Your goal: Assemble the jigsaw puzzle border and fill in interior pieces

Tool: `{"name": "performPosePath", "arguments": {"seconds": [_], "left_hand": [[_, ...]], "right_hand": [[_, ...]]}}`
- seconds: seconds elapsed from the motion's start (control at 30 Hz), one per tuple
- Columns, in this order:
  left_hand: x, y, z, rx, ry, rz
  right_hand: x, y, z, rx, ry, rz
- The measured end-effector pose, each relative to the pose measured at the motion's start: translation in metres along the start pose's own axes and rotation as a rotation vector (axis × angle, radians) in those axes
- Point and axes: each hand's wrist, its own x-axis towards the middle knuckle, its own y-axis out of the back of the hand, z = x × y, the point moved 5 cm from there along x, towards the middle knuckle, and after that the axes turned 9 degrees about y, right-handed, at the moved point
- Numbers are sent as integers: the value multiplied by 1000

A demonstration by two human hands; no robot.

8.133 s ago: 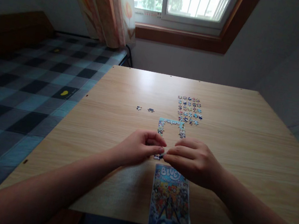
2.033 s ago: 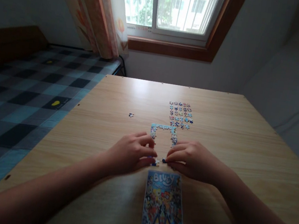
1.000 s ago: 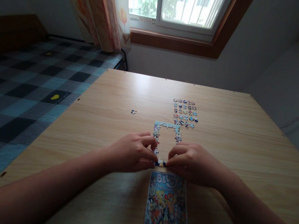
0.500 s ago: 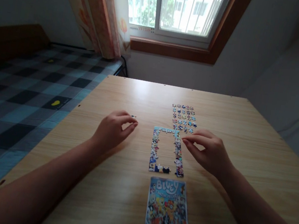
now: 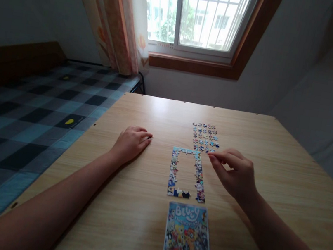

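Observation:
My left hand [image 5: 131, 142] rests on the table left of the puzzle, thumb and fingers closed around a small puzzle piece [image 5: 150, 138], mostly covered by the fingertips. Thumb and forefinger of my right hand [image 5: 235, 168] are pinched together at the near right corner of the loose puzzle pieces [image 5: 204, 136]; whatever they hold is too small to make out. Between the hands lies a rectangular puzzle border [image 5: 173, 172], its middle showing bare wood and a gap at its near right edge.
A colourful Bluey picture sheet or box [image 5: 188, 241] lies nearest me, below the border. The wooden table [image 5: 127, 219] reaches toward a window [image 5: 207, 18]. On the left stands a bed with a checked cover [image 5: 41, 123].
My left fingers have come down onto the small piece that lay just beyond them. My right hand has shifted slightly right, from the border's edge to the loose pieces. The camera view tilted up a little.

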Motion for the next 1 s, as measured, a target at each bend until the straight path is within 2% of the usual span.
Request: {"name": "performPosePath", "arguments": {"seconds": [0.13, 0.33, 0.5, 0.63, 0.73, 0.83, 0.9, 0.97, 1.0], "left_hand": [[0, 7, -2, -29, -21, -53], [-6, 15, 0, 11, -10, -222], [-13, 21, 1, 40, 23, -344], [-16, 26, 4, -8, 64, -332], [-18, 29, 18, -174, 45, -240], [-28, 31, 42, -412, 15, -121], [-39, 34, 58, -598, 72, -22], [-52, 32, 74, -859, 149, -37], [-58, 28, 83, -972, 192, -100]], "right_hand": [[0, -1, 0, 9, 1, -5], [-2, -4, -1, 41, 0, -34], [-4, -13, -3, 96, 8, -117], [-6, -17, -5, 127, 37, -171], [-6, -17, -7, 130, 56, -170], [-5, -18, -12, 147, 59, -179], [-4, -20, -17, 179, 39, -178], [-3, -22, -25, 217, 20, -157], [-2, -22, -29, 235, 20, -142]]}}
